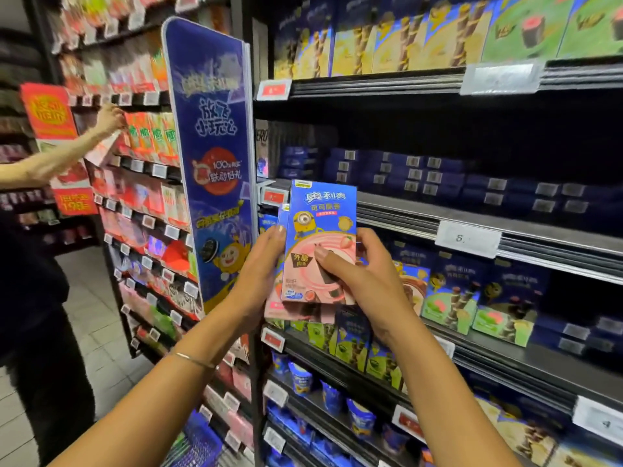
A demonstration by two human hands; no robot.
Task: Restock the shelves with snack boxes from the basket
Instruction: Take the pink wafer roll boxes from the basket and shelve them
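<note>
A blue and pink snack box [320,227] with a yellow cartoon figure stands upright in front of the shelves, at the front of a small stack of like boxes. My left hand [259,274] grips the stack from its left side. My right hand [357,271] holds the front box, thumb across its face and fingers behind its right edge. The stack hovers before the middle shelf [526,362], where green and blue snack boxes [448,298] stand. A corner of the blue basket [199,443] shows at the bottom.
Dark blue boxes [421,173] lie stacked on the shelf above. A blue promotional banner [215,156] juts out left of the shelving. Another person [43,264] at the far left reaches an arm to the red-packaged shelves. Cups [360,419] fill a lower shelf.
</note>
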